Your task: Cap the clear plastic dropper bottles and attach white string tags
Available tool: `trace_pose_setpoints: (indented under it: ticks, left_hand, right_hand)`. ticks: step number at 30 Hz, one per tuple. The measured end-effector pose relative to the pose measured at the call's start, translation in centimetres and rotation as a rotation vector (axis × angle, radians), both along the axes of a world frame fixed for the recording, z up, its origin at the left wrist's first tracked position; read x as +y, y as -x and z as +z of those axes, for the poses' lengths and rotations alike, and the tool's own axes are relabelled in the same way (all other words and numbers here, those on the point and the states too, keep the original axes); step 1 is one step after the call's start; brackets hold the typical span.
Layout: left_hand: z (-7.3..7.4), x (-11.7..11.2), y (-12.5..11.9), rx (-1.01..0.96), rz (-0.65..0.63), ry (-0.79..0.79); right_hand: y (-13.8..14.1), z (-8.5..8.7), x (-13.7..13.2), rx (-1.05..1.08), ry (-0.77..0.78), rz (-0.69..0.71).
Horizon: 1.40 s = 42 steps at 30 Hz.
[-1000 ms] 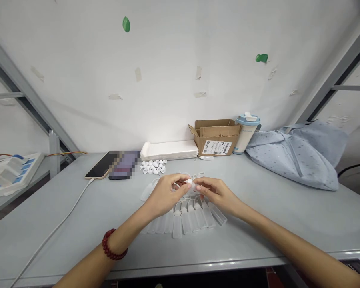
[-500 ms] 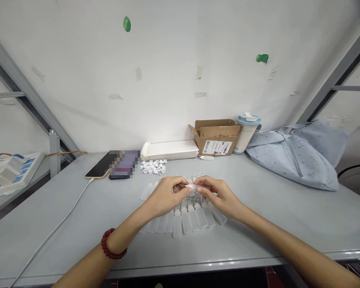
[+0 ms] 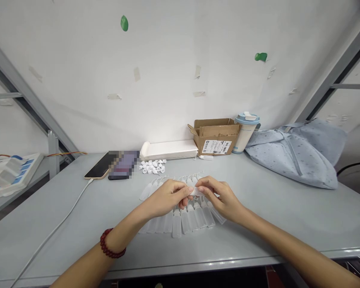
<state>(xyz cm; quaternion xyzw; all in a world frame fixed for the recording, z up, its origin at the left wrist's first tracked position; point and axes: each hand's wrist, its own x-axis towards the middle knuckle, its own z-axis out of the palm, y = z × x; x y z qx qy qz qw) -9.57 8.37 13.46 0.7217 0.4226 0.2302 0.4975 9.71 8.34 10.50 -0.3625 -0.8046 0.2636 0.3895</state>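
Note:
Above the middle of the desk, my left hand (image 3: 168, 198) pinches a small white cap (image 3: 194, 192) between thumb and fingers. My right hand (image 3: 223, 198) grips a small translucent plastic bottle (image 3: 199, 193) against it, mostly covered by the fingers. Whether the cap is seated on the bottle I cannot tell. Beneath both hands lie several translucent squeeze bottles (image 3: 177, 225), fanned out in a near row, with thin strings at their necks. Another row of bottles (image 3: 145, 192) lies behind, partly hidden by my hands. A pile of loose white caps (image 3: 153, 166) sits farther back on the left.
Along the wall stand a stack of white sheets (image 3: 169, 149), an opened cardboard box (image 3: 217, 141) and a lidded cup (image 3: 245, 136). A light blue cloth bag (image 3: 294, 158) slumps at the right. Two phones (image 3: 97, 166) lie left, one with a white cable (image 3: 61, 218).
My left hand has turned slightly, its fingers now curling lower under the cap. Both hands stay close together at the same spot. The view has shifted a little.

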Motion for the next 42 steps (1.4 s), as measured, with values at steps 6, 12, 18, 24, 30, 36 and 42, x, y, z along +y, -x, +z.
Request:
trace_pose_setpoints:
  ticks: [6,12,18,24,30,36,42]
  left_hand:
    - [0.16,-0.45,-0.12,0.05,0.069,-0.114]
    - [-0.18,-0.67,-0.52,0.059,0.119,-0.422]
    - [-0.21,-0.43,-0.67,-0.02,0.122,-0.288]
    - [-0.42,-0.25,-0.59,0.017,0.095,-0.113]
    - [-0.29,-0.58,-0.58,0.086,0.081,-0.348]
    - [-0.56,-0.59,-0.64,0.091,0.12,-0.454]
    - [-0.59,-0.45,-0.78,0.107,0.091,-0.38]
  right_hand:
    - [0.0,-0.06,0.23,0.014,0.026,0.008]
    - [-0.05,-0.29,0.52,0.066,0.155,-0.014]
    - [0.03,-0.36,0.47,0.125,0.212,-0.003]
    - [0.07,-0.36,0.33,0.113,0.158,-0.036]
    - [0.03,-0.47,0.46,0.091,0.143,-0.032]
    - [-0.04,-0.52,0.59,0.103,0.188,-0.037]
    - [0.09,-0.41,0.46,0.122,0.193,-0.019]
